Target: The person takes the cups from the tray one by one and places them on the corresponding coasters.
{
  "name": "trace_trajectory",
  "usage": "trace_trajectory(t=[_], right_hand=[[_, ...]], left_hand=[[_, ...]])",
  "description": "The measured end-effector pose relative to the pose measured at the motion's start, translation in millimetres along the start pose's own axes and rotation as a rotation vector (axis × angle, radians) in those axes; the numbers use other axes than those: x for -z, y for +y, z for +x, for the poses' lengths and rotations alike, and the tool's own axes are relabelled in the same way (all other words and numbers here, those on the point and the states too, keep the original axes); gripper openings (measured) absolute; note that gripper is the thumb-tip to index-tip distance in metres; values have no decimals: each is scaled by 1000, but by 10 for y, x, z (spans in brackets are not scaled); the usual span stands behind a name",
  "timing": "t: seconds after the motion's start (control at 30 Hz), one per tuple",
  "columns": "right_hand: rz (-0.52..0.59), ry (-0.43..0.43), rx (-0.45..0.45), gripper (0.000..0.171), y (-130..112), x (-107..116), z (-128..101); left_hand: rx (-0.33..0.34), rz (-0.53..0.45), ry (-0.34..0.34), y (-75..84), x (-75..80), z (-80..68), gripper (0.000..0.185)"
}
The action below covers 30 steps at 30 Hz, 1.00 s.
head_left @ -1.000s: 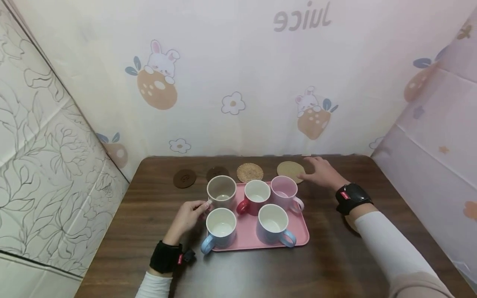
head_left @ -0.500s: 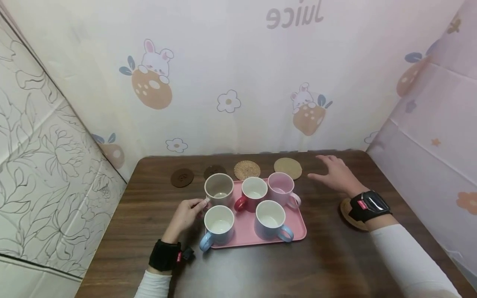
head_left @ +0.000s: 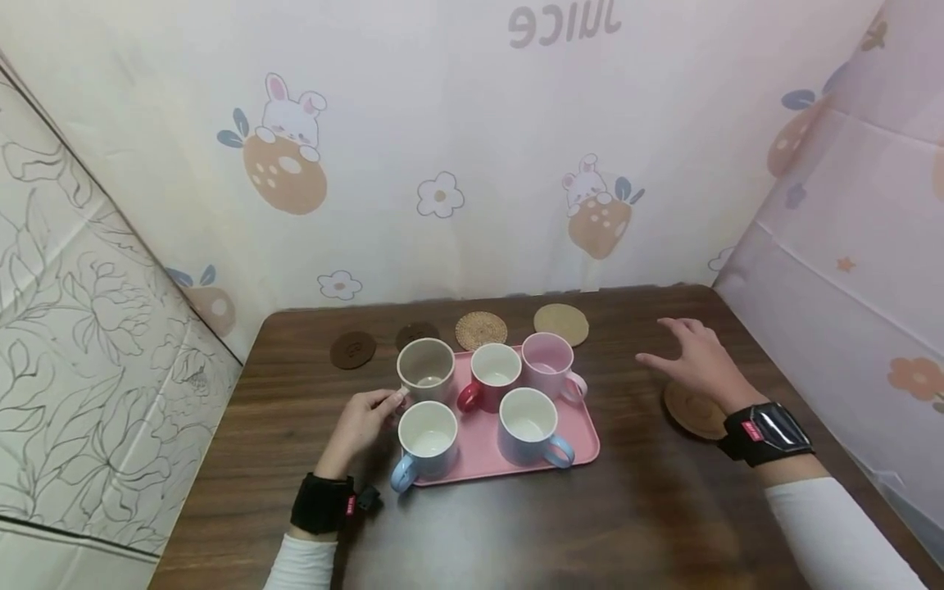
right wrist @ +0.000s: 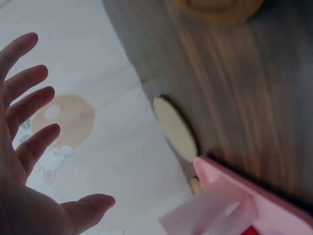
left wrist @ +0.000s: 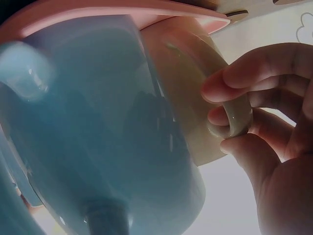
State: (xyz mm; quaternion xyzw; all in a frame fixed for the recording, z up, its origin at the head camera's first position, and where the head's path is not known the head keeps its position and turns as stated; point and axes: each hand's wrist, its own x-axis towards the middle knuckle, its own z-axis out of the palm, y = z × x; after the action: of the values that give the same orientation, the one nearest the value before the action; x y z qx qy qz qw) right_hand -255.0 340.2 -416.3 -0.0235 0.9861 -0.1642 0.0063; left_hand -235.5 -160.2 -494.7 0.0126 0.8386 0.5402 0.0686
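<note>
Beige mug (head_left: 425,370) at tray's (head_left: 583,447) ten o'clock: left hand (head_left: 359,426) is pinching its handle. Right hand (head_left: 701,365) is hovering, fingers spread, grasping nothing, above wooden coaster (head_left: 689,412) at three o'clock.

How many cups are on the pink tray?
5. Back row: beige mug whose handle the left hand grips, red mug, pink mug. Front row: two blue mugs, left and right. None seem hidden.

The person wears white long sleeves on both arms. A black band wraps the wrist behind the left hand (head_left: 359,424), with a small red tag and a black block at its side. Behind the right hand (head_left: 701,365) sits a black wrist strap with a glossy face and a small red label.
</note>
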Motion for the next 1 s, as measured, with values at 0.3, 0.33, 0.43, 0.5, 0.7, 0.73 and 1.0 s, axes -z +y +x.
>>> trace_trajectory(t=[0.3, 0.33, 0.43, 0.5, 0.7, 0.73, 1.0], right_hand=[[-28, -30, -32, 92, 247, -106, -178], [-31, -32, -37, 92, 276, -137, -203], [-35, -44, -55, 93, 357, -226, -279], [-45, -48, -63, 93, 406, -278, -330], [-74, -70, -98, 94, 532, -384, -450], [-73, -82, -107, 96, 546, -395, -467], [-47, -143, -146, 102, 640, -471, -541]], left_hand=[[1, 18, -11, -10, 27, 5, 31], [-7, 19, -10, -13, 25, 1, 32], [-38, 26, -7, -26, 13, -6, 34], [-43, 21, -11, -36, 3, -3, 34], [7, 15, -21, -40, -9, 9, 28], [10, 15, -20, -38, -7, 6, 28], [40, 24, -18, -17, 20, 16, 28]])
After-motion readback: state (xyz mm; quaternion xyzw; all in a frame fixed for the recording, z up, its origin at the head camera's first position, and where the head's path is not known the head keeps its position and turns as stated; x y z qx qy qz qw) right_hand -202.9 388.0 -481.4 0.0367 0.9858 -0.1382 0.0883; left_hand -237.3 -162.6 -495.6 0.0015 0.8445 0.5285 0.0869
